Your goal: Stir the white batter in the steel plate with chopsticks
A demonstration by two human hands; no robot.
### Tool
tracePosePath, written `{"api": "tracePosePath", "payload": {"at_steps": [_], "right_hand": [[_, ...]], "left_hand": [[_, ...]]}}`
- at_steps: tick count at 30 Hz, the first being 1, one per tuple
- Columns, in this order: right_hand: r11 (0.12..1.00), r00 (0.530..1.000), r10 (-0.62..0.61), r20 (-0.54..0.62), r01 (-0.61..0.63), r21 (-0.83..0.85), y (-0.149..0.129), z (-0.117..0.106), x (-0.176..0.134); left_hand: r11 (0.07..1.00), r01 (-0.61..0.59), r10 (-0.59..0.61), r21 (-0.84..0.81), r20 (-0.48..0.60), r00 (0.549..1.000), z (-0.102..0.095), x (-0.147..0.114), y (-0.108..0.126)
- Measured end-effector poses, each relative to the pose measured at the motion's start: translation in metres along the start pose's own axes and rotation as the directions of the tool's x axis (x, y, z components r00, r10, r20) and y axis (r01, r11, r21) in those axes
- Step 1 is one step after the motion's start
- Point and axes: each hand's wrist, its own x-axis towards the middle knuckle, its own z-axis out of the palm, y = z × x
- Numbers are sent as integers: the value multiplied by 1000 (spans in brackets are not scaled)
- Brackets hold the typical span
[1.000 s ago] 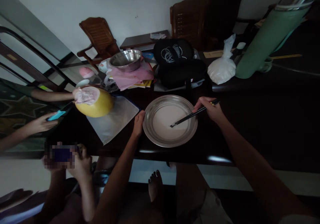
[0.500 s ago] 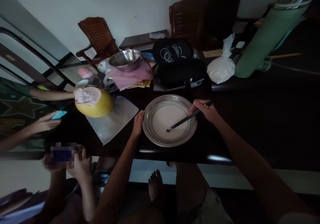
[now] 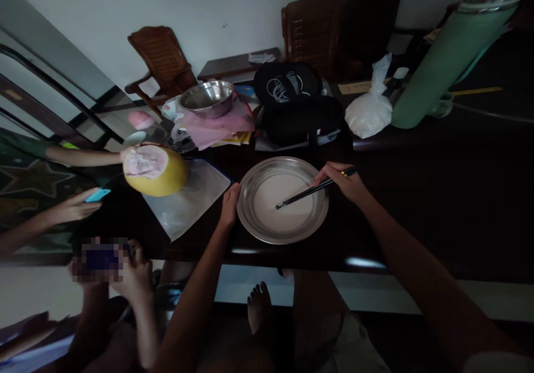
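Note:
A wide metal basin (image 3: 282,239) stands on the dark table in front of me, with a pale, milky liquid (image 3: 273,189) in its bottom. My left hand (image 3: 230,203) grips the basin's left rim, its thumb near the edge and its other fingers partly hidden. Over the right rim, my right hand (image 3: 341,180) is closed around a pair of dark chopsticks (image 3: 298,196). They slant down to the left, and their whitish tips rest in the liquid near the basin's middle.
To the left, another person's hand steadies a cut pomelo (image 3: 169,174) on a clear plastic sheet (image 3: 189,209); the other holds a turquoise tool (image 3: 97,195). Behind are a steel bowl (image 3: 208,99), black case (image 3: 298,114), bag of white powder (image 3: 369,116) and green flask (image 3: 450,64).
The chopstick tips have shifted slightly left through the liquid, with my right hand moving a little the same way. My left hand stays on the rim.

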Motion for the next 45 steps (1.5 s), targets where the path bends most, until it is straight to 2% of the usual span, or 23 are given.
{"api": "tracePosePath", "payload": {"at_steps": [4, 10, 16, 21, 23, 27, 29, 33, 35, 39, 45], "right_hand": [[1000, 995, 14, -95, -14, 4, 1, -2, 0], [1000, 1000, 14, 23, -15, 23, 2, 1, 0], [1000, 995, 2, -102, -1, 14, 2, -2, 1], [1000, 998, 12, 55, -12, 5, 3, 2, -1], [1000, 999, 0, 38, 0, -11, 3, 0, 0], [1000, 996, -4, -93, 5, 9, 5, -4, 2], [1000, 998, 6, -70, -4, 25, 6, -4, 1], [1000, 999, 10, 47, -10, 6, 5, 0, 0], [1000, 1000, 4, 28, -4, -6, 4, 0, 1], [999, 996, 15, -89, -12, 35, 5, -2, 2], [999, 1000, 16, 24, -17, 29, 4, 1, 0]], "left_hand": [[1000, -21, 20, 10, 37, 999, 0, -1, 4], [1000, -20, 20, 1, 22, 1000, 2, -3, 6], [996, -71, 75, -60, 72, 995, 3, -4, 7], [992, -80, 87, -100, 75, 993, 6, -6, 11], [992, -77, 84, -98, 70, 994, 6, -7, 13], [993, -73, 79, -89, 66, 995, 7, -7, 14], [993, -79, 85, -90, 68, 994, 7, -6, 12], [992, -68, 76, -105, 80, 994, 6, -5, 9], [993, -73, 81, -97, 81, 993, 6, -5, 10], [993, -77, 83, -85, 72, 994, 7, -7, 13], [994, -60, 65, -89, 56, 996, 7, -7, 13]]}}
